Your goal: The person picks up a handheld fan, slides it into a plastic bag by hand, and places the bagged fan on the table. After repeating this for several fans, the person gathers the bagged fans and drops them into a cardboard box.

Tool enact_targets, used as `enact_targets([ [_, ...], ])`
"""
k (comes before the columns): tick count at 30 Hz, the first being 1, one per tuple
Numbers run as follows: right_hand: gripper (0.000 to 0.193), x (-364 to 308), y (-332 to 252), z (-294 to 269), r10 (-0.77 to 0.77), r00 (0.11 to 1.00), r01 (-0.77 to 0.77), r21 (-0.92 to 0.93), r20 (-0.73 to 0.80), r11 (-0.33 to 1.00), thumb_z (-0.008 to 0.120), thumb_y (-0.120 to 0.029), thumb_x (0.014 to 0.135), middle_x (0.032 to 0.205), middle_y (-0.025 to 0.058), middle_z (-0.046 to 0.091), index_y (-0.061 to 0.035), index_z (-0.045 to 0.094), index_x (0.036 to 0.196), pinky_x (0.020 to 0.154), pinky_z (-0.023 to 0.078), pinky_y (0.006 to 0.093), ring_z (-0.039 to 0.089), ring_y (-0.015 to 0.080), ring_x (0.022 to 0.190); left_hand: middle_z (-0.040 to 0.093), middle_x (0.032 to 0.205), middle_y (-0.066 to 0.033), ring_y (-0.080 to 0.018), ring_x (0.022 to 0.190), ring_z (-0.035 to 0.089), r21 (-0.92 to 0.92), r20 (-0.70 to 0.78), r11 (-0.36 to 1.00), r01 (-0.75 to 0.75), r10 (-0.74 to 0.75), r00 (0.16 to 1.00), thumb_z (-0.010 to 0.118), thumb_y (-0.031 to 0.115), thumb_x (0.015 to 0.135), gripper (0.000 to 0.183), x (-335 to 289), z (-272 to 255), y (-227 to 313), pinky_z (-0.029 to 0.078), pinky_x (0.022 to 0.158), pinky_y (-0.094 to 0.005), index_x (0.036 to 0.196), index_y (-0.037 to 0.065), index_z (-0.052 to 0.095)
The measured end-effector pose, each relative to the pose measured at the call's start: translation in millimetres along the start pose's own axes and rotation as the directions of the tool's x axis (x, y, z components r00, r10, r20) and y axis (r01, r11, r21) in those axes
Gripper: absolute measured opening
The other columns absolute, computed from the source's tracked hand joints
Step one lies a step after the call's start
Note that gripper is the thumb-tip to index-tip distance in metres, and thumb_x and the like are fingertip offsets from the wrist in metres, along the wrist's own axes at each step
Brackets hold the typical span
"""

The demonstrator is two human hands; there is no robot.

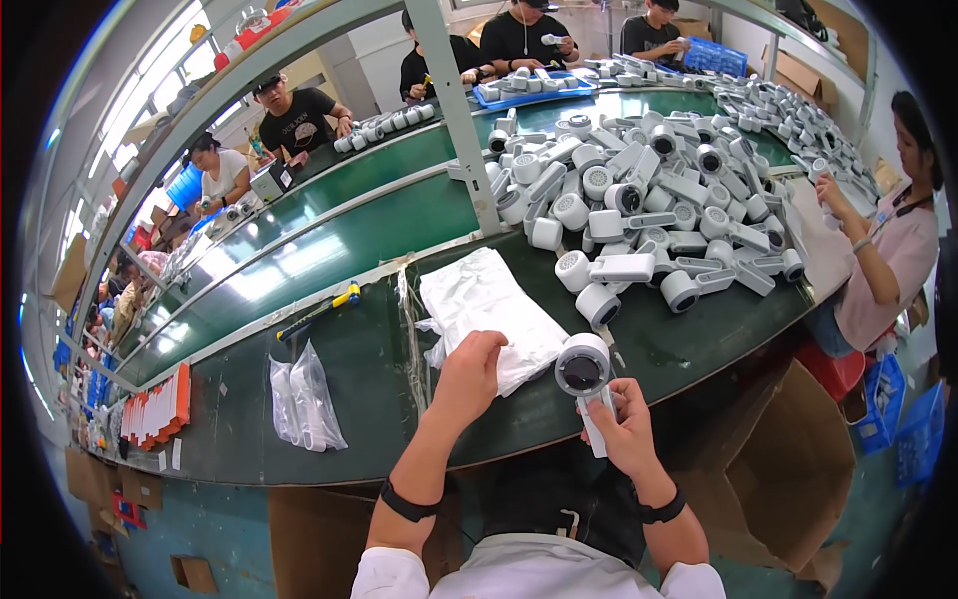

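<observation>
Handheld device (pixel 583 367) is clamped by its handle in the right hand (pixel 629 427) near the desk's (pixel 384 399) front edge, left hand (pixel 467 379) apart at the white plastic bags (pixel 489 299), contact unclear; a slack grip could drop it.

Pale lettering (pixel 301 118) on black shirt (pixel 282 132)

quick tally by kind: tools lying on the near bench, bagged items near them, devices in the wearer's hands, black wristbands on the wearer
yellow-and-dark tool: 1
bagged white items: 2
white handheld device, in the right hand: 1
black wristbands: 2
total: 6
</observation>
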State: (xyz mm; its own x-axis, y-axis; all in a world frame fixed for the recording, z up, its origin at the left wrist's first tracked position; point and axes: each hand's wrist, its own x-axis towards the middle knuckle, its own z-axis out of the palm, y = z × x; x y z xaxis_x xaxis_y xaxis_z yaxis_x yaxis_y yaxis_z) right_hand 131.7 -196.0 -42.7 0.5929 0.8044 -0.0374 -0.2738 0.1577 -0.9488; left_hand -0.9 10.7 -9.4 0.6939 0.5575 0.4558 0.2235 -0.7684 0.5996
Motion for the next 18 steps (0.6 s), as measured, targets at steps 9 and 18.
enact_targets([
  [9, 0.026, 1.2, 6.5, -2.2, 0.02, 0.998, -0.015, -0.083, 0.058, 0.996, 0.063, -0.014, 0.095, 0.091, 0.0115, 0.066, -0.0046, 0.042, 0.108, 0.053, 0.051, 0.0254, 0.062, 0.0122, 0.062, 0.065, 0.089, -0.0157, -0.0331, 0.084, 0.065, 0.199, 0.053, 0.98, -0.019, 0.009, 0.999, 0.068, 0.01, 0.085, 0.012, 1.7, 1.3, 0.2, 0.052, 0.073, -0.0401, 0.093, 0.001, 0.066],
  [18, 0.033, 0.2, -4.1, 0.8, 0.11, 0.985, -0.09, -0.152, 0.132, 0.984, 0.065, -0.011, 0.092, 0.091, 0.0118, 0.068, -0.0036, 0.043, 0.114, 0.054, 0.051, 0.025, 0.062, 0.0115, 0.064, 0.068, 0.079, -0.0148, -0.0222, 0.069, 0.065, -0.128, -0.004, 0.984, 0.12, -0.121, 0.993, 0.066, 0.009, 0.089, 0.012, 3.9, 1.6, 13.0, 0.05, 0.065, -0.0301, 0.095, -0.002, 0.068],
])
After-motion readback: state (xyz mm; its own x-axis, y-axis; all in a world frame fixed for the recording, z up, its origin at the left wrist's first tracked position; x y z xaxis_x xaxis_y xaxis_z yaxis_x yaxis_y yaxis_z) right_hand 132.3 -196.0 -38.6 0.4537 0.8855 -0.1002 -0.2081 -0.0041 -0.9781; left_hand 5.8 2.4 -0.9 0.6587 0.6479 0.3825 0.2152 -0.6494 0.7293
